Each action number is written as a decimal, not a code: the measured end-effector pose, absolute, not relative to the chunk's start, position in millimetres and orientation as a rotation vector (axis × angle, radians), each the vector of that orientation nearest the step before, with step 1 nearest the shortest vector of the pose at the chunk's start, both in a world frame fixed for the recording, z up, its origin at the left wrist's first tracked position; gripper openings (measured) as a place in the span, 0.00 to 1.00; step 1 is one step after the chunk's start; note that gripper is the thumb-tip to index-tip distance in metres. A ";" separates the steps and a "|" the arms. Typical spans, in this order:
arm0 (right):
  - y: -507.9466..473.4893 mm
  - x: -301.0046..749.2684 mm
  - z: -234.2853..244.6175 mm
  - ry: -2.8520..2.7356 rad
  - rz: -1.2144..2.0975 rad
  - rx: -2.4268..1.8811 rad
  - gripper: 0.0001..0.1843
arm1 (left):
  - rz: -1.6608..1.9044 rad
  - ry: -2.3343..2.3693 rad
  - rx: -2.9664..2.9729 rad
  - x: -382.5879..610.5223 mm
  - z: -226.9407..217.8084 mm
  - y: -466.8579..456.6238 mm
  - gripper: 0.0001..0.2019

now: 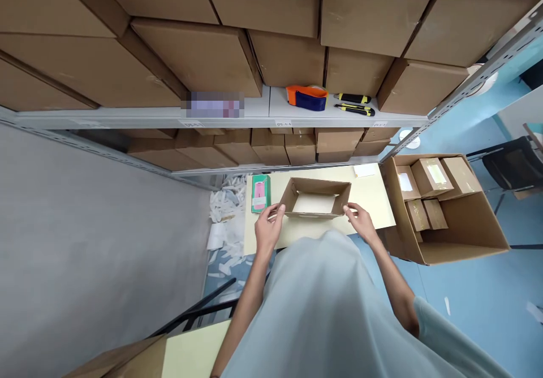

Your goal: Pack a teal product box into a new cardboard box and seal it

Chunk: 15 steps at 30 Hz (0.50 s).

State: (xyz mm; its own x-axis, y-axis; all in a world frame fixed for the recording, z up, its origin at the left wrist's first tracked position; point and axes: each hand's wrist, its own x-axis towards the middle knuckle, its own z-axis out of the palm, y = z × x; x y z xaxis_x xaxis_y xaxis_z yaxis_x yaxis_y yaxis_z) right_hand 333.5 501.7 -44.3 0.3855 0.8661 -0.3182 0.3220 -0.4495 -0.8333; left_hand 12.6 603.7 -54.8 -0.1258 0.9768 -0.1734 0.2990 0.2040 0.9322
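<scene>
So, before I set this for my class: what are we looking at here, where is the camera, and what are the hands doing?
One camera, worn on a person's head, looks forward and down, so you see their own arms. The left hand and right hand grip opposite ends of a small open cardboard box on a pale table. A green packet lies beside it. To the right a large carton holds smaller boxes. The shelf above carries a tape dispenser and utility knives.
</scene>
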 end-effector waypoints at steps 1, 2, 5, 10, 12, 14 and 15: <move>500.1 330.8 -37.6 -1.051 1.005 -1.992 0.34 | 0.948 1.656 1.299 13.7 -49.7 604.8 0.24; 500.0 327.8 -31.8 -1.083 0.993 -2.016 0.33 | 0.928 1.708 1.355 15.2 -45.3 606.0 0.21; 509.7 321.8 -20.5 -1.133 0.925 -2.072 0.30 | 0.891 1.811 1.479 20.2 -37.2 607.2 0.15; 539.9 328.7 -13.4 -1.201 0.771 -2.198 0.17 | 0.911 1.837 1.574 22.7 -32.8 595.8 0.15; 545.1 331.7 -8.9 -1.337 0.726 -2.241 0.11 | 0.921 1.861 1.603 21.6 -31.0 589.1 0.15; 544.6 330.6 -2.2 -1.519 0.681 -2.263 0.11 | 0.922 1.897 1.632 21.0 -29.0 582.7 0.15; 542.9 328.3 1.6 -1.613 0.666 -2.268 0.12 | 0.918 1.908 1.644 21.5 -28.2 579.7 0.15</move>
